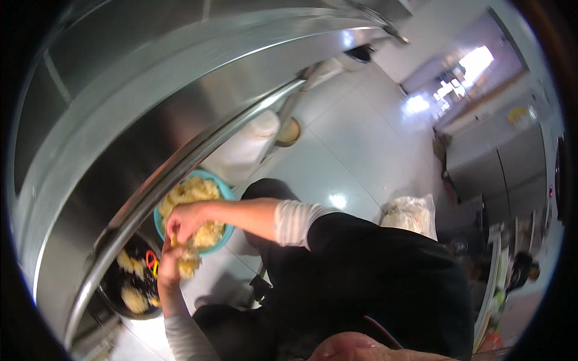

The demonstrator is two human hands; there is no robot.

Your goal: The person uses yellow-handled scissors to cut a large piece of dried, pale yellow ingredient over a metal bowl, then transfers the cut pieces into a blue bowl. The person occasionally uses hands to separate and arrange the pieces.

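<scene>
My left hand [169,267] holds a frilly pale-yellow piece of food [188,267] that looks like soaked snow fungus. From above, my right hand [186,220] meets it, and its fingers pinch a small yellow bit at the piece's edge. Below my right forearm, a teal basin [229,192] is heaped with similar frilly pieces [194,187]. A dark basin [118,311] to the left of my left hand contains several pale pieces [134,300] in what looks like liquid. Red and yellow loops [151,259], apparently scissors handles, show at that basin's right side; blades are hidden.
A stainless steel counter with a tubular rail [189,164] runs along my front. White containers [244,140] and a round tan-topped vessel [289,131] are beneath and beside it. Behind my right arm, a clear plastic bag [410,215] lies on the tiled floor [343,149].
</scene>
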